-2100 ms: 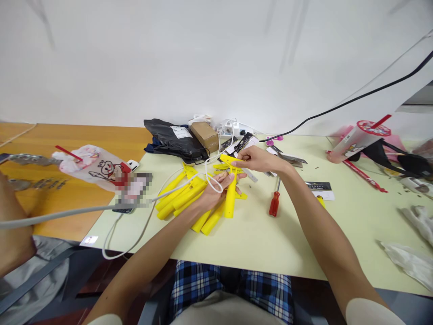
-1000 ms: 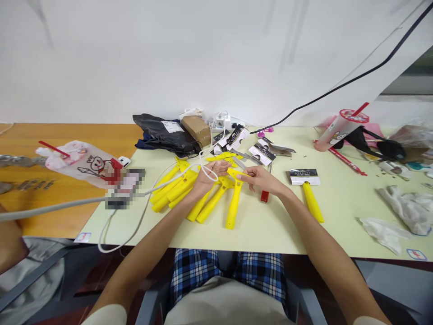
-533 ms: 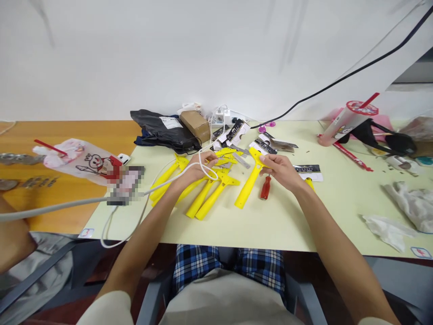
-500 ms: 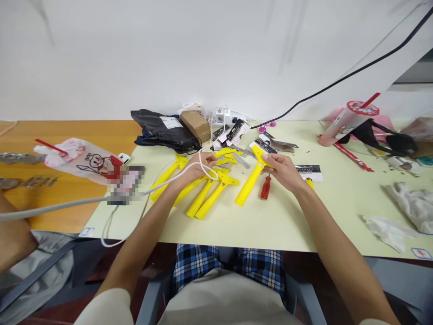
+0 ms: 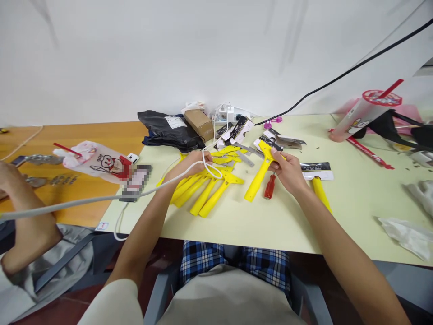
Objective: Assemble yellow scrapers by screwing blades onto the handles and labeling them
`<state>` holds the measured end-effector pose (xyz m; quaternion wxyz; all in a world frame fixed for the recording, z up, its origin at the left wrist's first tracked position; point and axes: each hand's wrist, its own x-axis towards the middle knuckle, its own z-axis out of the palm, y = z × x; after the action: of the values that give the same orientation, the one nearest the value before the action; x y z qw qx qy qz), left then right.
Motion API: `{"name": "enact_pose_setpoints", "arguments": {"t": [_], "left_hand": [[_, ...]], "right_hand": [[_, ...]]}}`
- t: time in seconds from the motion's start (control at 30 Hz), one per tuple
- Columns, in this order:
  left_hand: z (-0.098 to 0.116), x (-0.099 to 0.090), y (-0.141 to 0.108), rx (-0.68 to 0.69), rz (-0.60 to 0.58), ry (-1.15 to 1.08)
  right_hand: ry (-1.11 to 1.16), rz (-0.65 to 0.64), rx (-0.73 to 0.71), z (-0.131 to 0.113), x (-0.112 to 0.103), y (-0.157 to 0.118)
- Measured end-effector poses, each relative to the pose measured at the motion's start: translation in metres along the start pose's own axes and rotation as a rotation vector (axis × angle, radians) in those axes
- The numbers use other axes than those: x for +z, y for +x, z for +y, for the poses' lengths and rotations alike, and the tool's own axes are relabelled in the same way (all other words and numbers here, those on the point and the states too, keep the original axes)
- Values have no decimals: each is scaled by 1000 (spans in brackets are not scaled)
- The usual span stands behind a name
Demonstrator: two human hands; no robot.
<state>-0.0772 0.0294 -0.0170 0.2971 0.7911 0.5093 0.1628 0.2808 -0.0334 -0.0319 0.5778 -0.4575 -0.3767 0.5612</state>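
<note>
My right hand (image 5: 287,169) grips a yellow scraper handle (image 5: 259,180) near its wide T-shaped head, the grip end pointing down toward me. Just below those fingers is a red-handled screwdriver (image 5: 269,186). My left hand (image 5: 194,164) reaches into a heap of yellow scraper handles (image 5: 216,196), its fingers curled among yellow head pieces (image 5: 225,158). A white cable crosses this hand, and whatever its fingertips hold is hidden. Flat metal blades (image 5: 245,158) lie between my hands. Another yellow handle (image 5: 321,194) rests right of my right hand, by a black-and-white card package (image 5: 316,170).
Along the wall are a black plastic parcel (image 5: 169,131), a brown box (image 5: 199,124) and a power strip (image 5: 223,115). A white cable (image 5: 101,201) runs across my left forearm beside a phone (image 5: 135,183). Bagged drink (image 5: 101,162) left, drink cup (image 5: 368,113) right. A neighbour's arm (image 5: 30,212) shows left.
The view has turned slightly left, so most things sit further right in the picture. My right hand keeps hold of the scraper handle; my left hand stays at the heap.
</note>
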Motion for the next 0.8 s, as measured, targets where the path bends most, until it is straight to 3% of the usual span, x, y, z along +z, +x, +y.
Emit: {"name": "enact_pose_setpoints", "arguments": {"t": [0.1,0.5,0.8], "left_hand": [[-3,-13,9,-22,27,87],[20,-35,18,-163,-220,289],[-6,-37,39,-158,-308,291]], "right_hand": [[-20,12,10,2,0,0],[-86,23,69,1,2,-2],[-111,14,72,1,2,-2]]}}
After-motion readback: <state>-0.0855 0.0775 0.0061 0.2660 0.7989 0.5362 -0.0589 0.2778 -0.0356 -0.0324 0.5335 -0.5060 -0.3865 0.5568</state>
